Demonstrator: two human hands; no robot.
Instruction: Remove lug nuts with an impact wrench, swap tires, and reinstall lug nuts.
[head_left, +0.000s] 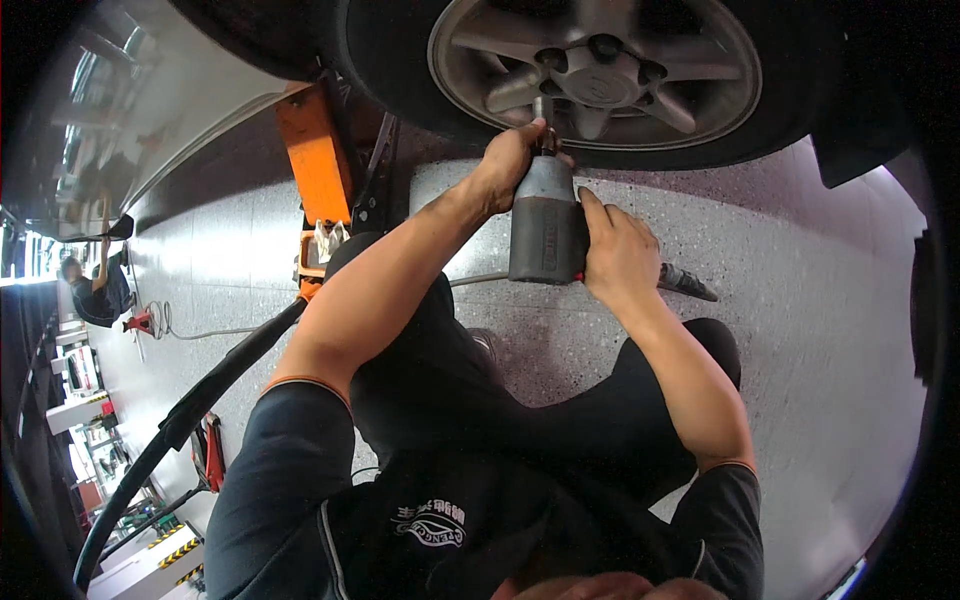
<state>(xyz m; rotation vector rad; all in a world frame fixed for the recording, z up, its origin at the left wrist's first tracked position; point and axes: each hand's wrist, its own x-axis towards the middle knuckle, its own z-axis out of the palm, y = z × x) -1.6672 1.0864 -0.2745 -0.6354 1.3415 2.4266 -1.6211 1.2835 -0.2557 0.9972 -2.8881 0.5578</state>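
Observation:
A grey and black impact wrench (547, 235) points away from me at the car wheel (600, 85). My left hand (508, 165) is closed round its front end, near the metal socket (542, 106). The socket tip is over the lower left of the silver rim, by a spoke; whether it sits on a lug nut I cannot tell. My right hand (622, 250) is closed on the wrench's handle at its right side, with most of the grip hidden under the palm. A dark hose fitting (688, 282) sticks out beyond that hand.
An orange floor jack (315, 150) stands left of the wheel, its long black handle (200, 400) slanting toward me. A thin air hose (480, 279) crosses the floor. Far left are a crouching person (98, 290), a red stand (140, 322) and a pale car body (190, 110).

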